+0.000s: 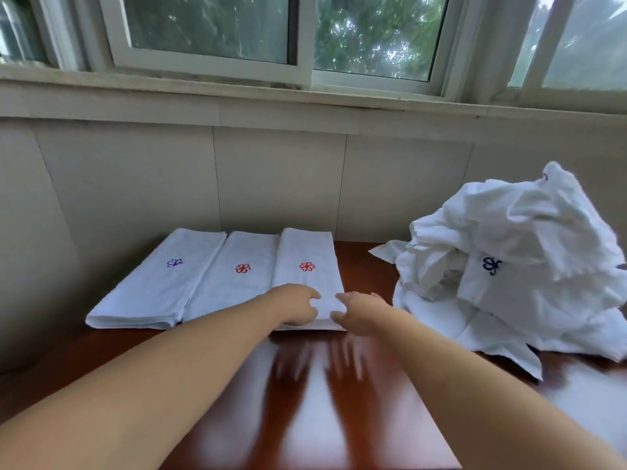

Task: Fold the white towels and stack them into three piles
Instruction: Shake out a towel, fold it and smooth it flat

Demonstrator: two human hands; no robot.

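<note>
Beneath the window, three folded towels lie side by side on the red-brown counter (356, 401). Left hand (298, 305) and right hand (356, 308), fingers curled, grip the near end of the rightmost folded towel (305, 266); a heap of unfolded towels (509, 266) sits to the right.

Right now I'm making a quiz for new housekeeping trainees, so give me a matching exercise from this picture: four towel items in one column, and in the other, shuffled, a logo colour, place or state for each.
Column one:
1. left folded towel
2. middle folded towel
3. right folded towel
4. unfolded towel heap

Column two:
A. both hands on its near end
B. blue logo, folded flat
C. crumpled at the table's right side
D. red logo, no hand on it

Pairs: 1-B, 2-D, 3-A, 4-C

The left hand and right hand rest on the right folded towel's near end.
</note>
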